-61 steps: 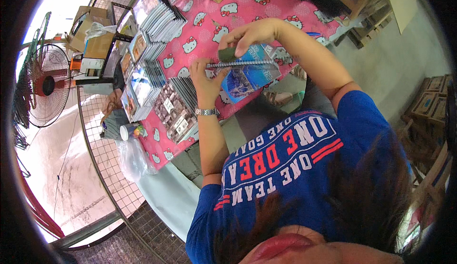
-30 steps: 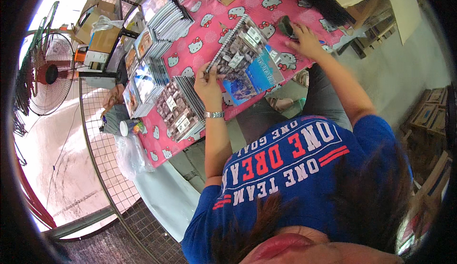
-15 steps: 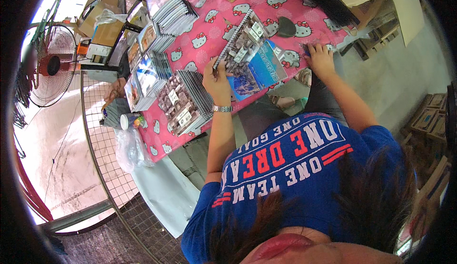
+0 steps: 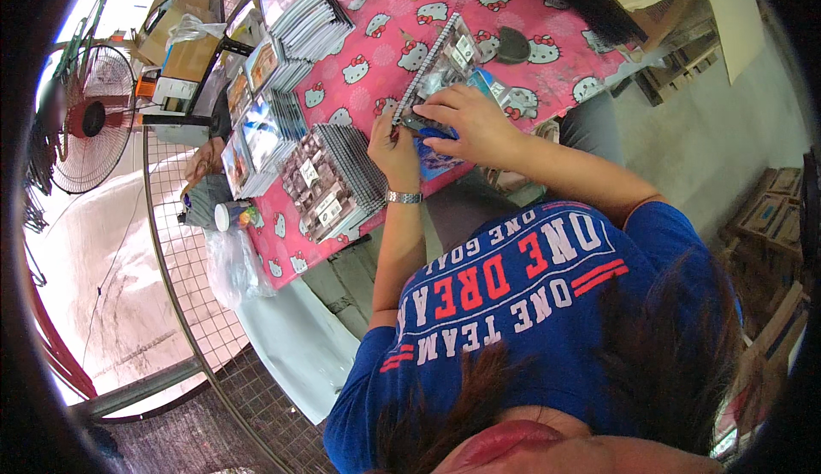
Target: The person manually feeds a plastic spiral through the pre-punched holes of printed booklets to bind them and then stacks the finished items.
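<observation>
A spiral-bound notebook [image 4: 455, 55] with a dark photo-collage cover lies slanted on the pink table, its wire binding facing left. My left hand [image 4: 395, 157], with a metal watch at the wrist, is closed on the lower end of that binding. Over the notebook's lower part, my right hand [image 4: 479, 127] is closed round a small dark pliers-like tool [image 4: 416, 121], its tip at the binding beside my left fingers. Most of the tool is hidden by the hand. Partly covered beneath lies a blue-covered book [image 4: 438, 164]. A dark rounded piece [image 4: 513, 46] rests beyond.
Piled spiral notebooks [image 4: 329, 187] stand left of my left hand, with further stacks [image 4: 299, 20] behind. A paper cup [image 4: 229, 216] and plastic bag [image 4: 233, 273] are at the table's left edge, near what looks like another person's hand [image 4: 205, 162]. A fan [image 4: 92, 119] stands farther left.
My right hand has moved left from the table's right edge to the notebook's binding, bringing the dark tool. My left hand stays at the binding; the notebook has shifted slightly.
</observation>
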Demonstrator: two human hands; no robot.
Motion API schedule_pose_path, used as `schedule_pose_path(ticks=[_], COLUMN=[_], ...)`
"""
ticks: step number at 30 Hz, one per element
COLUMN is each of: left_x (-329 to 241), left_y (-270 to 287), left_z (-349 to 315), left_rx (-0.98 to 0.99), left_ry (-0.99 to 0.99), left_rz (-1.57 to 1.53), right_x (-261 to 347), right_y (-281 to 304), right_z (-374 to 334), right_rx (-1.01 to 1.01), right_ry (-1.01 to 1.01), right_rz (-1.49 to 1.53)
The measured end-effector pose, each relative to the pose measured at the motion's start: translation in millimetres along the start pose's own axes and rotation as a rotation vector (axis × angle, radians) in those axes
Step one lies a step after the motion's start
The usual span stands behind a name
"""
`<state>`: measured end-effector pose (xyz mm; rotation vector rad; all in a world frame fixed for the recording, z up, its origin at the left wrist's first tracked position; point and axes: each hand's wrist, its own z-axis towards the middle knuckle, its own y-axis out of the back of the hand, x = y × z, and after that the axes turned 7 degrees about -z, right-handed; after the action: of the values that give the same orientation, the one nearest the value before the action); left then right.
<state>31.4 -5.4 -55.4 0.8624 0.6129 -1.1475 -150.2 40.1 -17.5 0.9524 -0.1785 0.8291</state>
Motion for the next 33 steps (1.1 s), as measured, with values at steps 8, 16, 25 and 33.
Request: schedule_pose_path(ticks=[8, 16, 25, 33], left_x=[-5, -44, -24, 14], left_y=[5, 52, 203, 218], left_z=[0, 6, -37, -64], left_rx=[-0.003, -0.205, -0.722, -0.546], left_ry=[-0.152, 0.243, 0.387, 0.414], left_rz=[0.221, -0.003, 0.022, 0.575], right_x=[-7, -28, -193, -301], right_y=[0, 11, 34, 44], right_z=[3, -7, -103, -58], right_rx=[0.501, 0.248, 0.181, -0.056], right_ry=[-0.582, -0.281, -0.461, -0.615], right_rz=[0.81, 0.685, -0.206, -0.653])
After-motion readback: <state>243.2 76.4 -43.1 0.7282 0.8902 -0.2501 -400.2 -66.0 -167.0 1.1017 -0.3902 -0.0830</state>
